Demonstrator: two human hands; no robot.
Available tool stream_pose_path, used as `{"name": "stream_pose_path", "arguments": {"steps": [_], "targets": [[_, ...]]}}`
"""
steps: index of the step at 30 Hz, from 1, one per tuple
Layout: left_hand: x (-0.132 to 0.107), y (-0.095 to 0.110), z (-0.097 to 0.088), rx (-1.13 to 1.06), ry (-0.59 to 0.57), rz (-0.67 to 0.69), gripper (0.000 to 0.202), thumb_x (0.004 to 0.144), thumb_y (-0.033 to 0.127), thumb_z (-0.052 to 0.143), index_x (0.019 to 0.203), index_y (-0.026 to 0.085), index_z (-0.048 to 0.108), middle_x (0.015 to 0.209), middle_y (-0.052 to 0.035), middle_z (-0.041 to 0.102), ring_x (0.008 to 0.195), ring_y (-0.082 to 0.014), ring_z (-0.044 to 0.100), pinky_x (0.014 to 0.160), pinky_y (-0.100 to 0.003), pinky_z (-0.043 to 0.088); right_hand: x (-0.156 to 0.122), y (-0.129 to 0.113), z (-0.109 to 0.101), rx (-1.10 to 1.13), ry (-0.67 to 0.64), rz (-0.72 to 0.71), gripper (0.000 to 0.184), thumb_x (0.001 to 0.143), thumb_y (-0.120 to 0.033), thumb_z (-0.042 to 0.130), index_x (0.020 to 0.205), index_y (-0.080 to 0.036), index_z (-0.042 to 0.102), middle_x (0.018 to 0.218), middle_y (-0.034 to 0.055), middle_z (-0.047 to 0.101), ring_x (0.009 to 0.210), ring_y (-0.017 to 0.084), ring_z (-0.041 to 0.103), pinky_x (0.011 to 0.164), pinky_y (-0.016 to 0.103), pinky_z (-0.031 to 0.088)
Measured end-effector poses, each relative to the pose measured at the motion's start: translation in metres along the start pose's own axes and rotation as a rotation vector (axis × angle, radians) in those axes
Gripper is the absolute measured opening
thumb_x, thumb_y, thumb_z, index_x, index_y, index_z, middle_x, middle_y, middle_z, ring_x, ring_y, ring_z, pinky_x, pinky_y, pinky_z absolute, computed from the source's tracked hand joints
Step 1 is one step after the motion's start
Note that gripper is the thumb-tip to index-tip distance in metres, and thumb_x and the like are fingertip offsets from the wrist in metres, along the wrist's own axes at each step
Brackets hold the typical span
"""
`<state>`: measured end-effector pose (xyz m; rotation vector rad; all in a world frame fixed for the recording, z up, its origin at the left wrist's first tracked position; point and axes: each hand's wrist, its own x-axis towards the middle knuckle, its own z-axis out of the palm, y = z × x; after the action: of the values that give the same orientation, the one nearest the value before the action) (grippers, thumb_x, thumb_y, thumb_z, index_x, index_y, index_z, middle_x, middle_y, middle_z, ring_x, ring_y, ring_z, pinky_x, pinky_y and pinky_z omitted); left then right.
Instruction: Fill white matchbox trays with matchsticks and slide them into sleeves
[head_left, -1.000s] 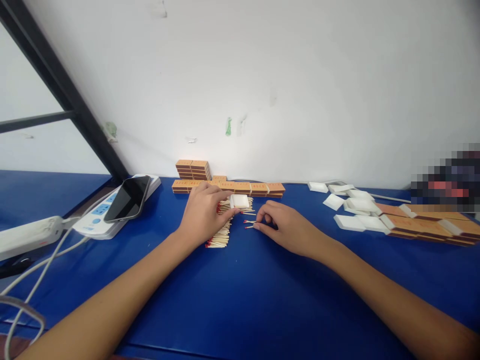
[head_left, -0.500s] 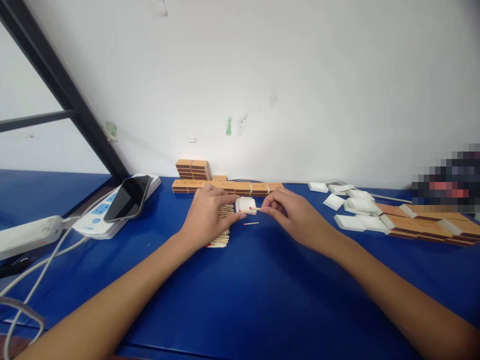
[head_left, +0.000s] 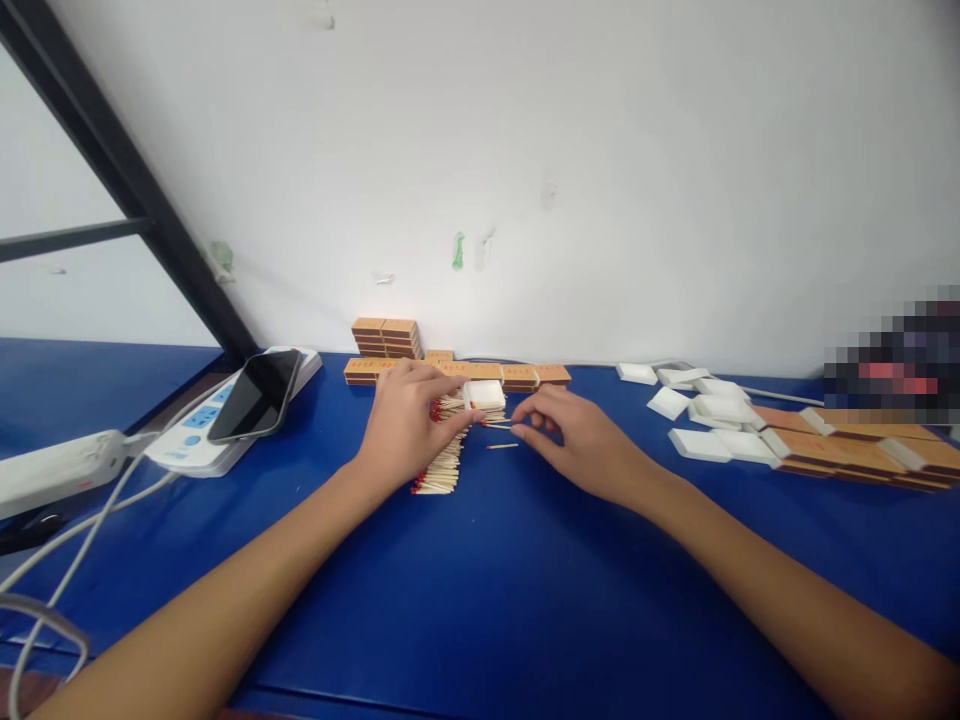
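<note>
A small white matchbox tray (head_left: pixel 486 394) is gripped at its left side between the thumb and index finger of my left hand (head_left: pixel 409 420). Under and beside this hand lies a pile of red-tipped matches (head_left: pixel 441 470). My right hand (head_left: pixel 574 435) is closed in a pinch just right of the tray, with thin matches (head_left: pixel 496 425) at its fingertips; how many is hard to make out. One loose match (head_left: pixel 502 446) lies on the blue table below them.
Orange-brown matchboxes (head_left: pixel 517 377) form a row along the wall, with a stack (head_left: pixel 385 338) behind. White trays (head_left: pixel 720 410) and more matchboxes (head_left: pixel 840 450) lie at the right. At the left, a phone (head_left: pixel 256 395) rests on a power strip (head_left: pixel 191 450) among white cables.
My left hand has tilted and shifted the tray slightly up and away. My right hand has moved a little left and down, its match now below the tray instead of over it.
</note>
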<state>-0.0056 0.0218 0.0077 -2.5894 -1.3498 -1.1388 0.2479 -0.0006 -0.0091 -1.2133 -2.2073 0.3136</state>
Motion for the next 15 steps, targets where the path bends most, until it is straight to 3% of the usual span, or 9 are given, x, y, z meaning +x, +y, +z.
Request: {"name": "stream_pose_path", "arguments": {"steps": [5, 11, 15], "targets": [[0.002, -0.002, -0.003, 0.041, 0.025, -0.020, 0.038, 0.085, 0.044, 0.084, 0.115, 0.021, 0.078, 0.097, -0.0041, 0.076, 0.096, -0.0264, 0.058, 0.089, -0.043, 0.045, -0.001, 0.007, 0.013, -0.047, -0.068, -0.008, 0.012, 0.099, -0.028, 0.065, 0.109, -0.020, 0.067, 0.098, 0.0063, 0.061, 0.089, 0.021, 0.060, 0.081, 0.037, 0.049], [0.001, -0.002, -0.002, 0.052, 0.022, -0.010, 0.038, 0.085, 0.045, 0.084, 0.114, 0.022, 0.078, 0.097, -0.0043, 0.076, 0.096, -0.0264, 0.058, 0.088, -0.043, 0.045, 0.001, 0.004, 0.013, -0.015, -0.123, -0.021, 0.008, 0.100, -0.019, 0.062, 0.093, -0.020, 0.065, 0.094, 0.0046, 0.060, 0.086, 0.019, 0.059, 0.077, 0.033, 0.048], [0.001, -0.003, -0.001, 0.053, 0.012, -0.009, 0.038, 0.086, 0.047, 0.083, 0.114, 0.023, 0.078, 0.098, -0.0047, 0.076, 0.096, -0.0264, 0.058, 0.088, -0.043, 0.045, -0.002, -0.001, 0.011, -0.021, -0.130, -0.036, 0.009, 0.103, -0.020, 0.057, 0.095, -0.020, 0.063, 0.093, 0.0043, 0.060, 0.085, 0.019, 0.058, 0.076, 0.033, 0.047]]}}
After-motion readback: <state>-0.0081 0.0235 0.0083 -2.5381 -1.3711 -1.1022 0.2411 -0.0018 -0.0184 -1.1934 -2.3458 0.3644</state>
